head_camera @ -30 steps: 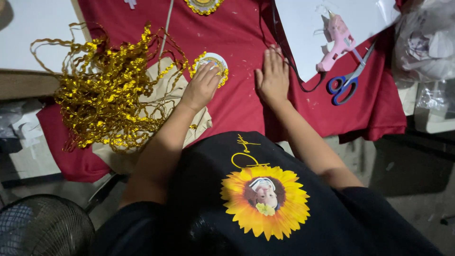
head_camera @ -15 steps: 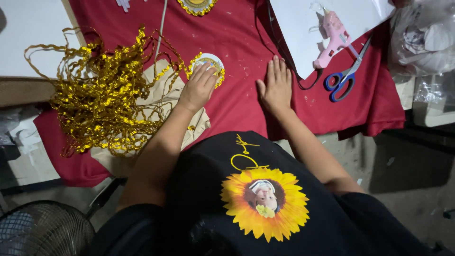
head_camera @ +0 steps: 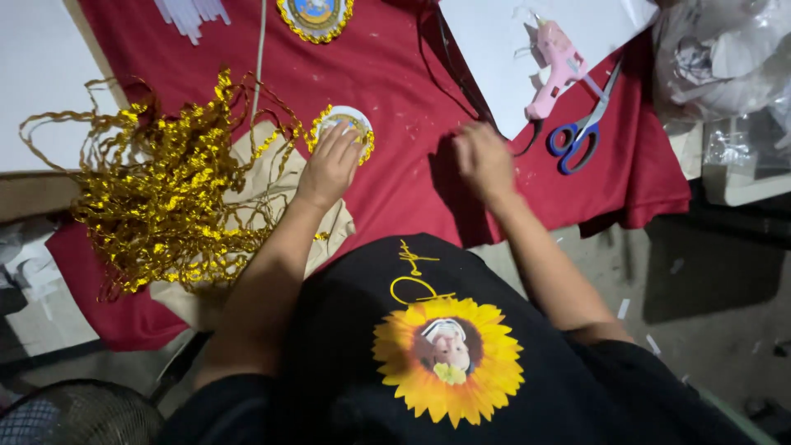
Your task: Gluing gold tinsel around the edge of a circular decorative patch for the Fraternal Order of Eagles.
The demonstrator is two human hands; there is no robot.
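Hands are working over the red cloth (head_camera: pixel 395 82) as I am watching from the head camera. My left hand (head_camera: pixel 329 165) is lying palm down on the round white badge (head_camera: pixel 350 124) edged with gold trim, fingers spread flat and pressing it against the cloth rather than pinching it. The badge is sitting near the middle of the cloth, at the upper corner of a beige fabric piece (head_camera: pixel 272 189), with the tangled heap of gold trim (head_camera: pixel 156 189) spreading just beside it to the left.

My right hand (head_camera: pixel 482 161) is resting on bare red cloth, well apart from the badge; its fingers are looking curled inward, but the blur is such that I cannot tell whether they are pinching anything.

Further right, the blue-handled scissors (head_camera: pixel 581 132) and the pink glue gun (head_camera: pixel 554 66) are lying on and beside a white sheet (head_camera: pixel 511 41). A second round badge (head_camera: pixel 315 15) is sitting at the top edge, near some clear glue sticks (head_camera: pixel 191 11).
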